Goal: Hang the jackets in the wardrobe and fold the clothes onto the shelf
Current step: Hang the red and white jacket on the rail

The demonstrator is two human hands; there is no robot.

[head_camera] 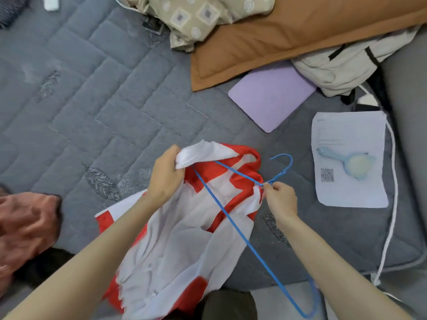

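Jacket (182, 229): red and white, lining up, spread on bed (97, 88) at 6 o'clock, so shoulders open for threading.
Hanger (233, 224): blue, across the lining, one end tucked under the collar, hook toward 2 o'clock.
Left hand (165, 175): fist closed on white collar edge, lifting it clear.
Right hand (280, 199): fingers pinched shut on hanger neck, steering.
Arms: both reaching forward, bent inward.

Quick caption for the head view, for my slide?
Left hand lifts red-and-white jacket; right hand pinches blue hanger neck.
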